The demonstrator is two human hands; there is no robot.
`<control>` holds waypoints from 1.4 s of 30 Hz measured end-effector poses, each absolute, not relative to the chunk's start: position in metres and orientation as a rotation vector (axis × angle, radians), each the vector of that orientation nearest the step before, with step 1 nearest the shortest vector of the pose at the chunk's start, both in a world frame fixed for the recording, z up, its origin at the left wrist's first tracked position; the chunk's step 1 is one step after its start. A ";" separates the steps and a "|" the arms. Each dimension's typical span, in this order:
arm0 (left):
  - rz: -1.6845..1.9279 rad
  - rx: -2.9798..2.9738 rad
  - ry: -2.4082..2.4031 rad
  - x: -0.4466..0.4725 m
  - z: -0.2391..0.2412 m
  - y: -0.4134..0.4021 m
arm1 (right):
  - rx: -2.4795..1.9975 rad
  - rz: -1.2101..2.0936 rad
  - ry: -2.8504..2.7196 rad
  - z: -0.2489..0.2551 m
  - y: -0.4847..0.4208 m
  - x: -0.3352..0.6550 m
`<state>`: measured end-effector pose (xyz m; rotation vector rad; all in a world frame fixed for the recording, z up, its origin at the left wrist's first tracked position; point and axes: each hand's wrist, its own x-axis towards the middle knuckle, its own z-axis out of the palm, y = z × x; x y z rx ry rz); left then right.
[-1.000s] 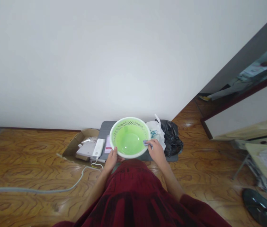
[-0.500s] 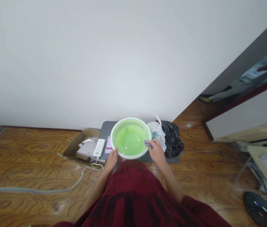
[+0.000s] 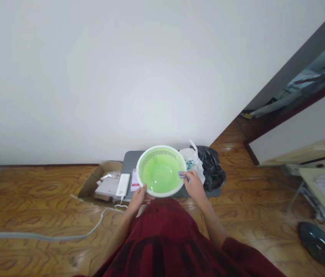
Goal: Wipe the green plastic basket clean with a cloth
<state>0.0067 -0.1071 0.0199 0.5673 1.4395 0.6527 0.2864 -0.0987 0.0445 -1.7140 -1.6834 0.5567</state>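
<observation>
A light green plastic colander bowl (image 3: 160, 172) with a white rim and perforated upper wall is held over a low grey table (image 3: 128, 161). My left hand (image 3: 138, 197) grips its near left rim. My right hand (image 3: 193, 184) presses a small bluish cloth (image 3: 182, 174) against the bowl's right inner rim, fingers closed on the cloth. My dark red garment (image 3: 162, 238) fills the foreground.
A white plastic bag (image 3: 193, 161) and a black bag (image 3: 213, 167) lie to the right of the bowl. A white power bank (image 3: 123, 184) and an open cardboard box (image 3: 99, 179) sit to the left, with a grey cable (image 3: 50, 235) across the wooden floor. A white wall is behind.
The view has shifted slightly; the bowl and both hands sit a little lower and to the right in the frame. Both hands keep the same hold.
</observation>
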 end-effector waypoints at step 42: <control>0.186 1.756 1.723 -0.019 0.033 -0.052 | -1.866 0.903 -1.948 0.063 -0.108 0.150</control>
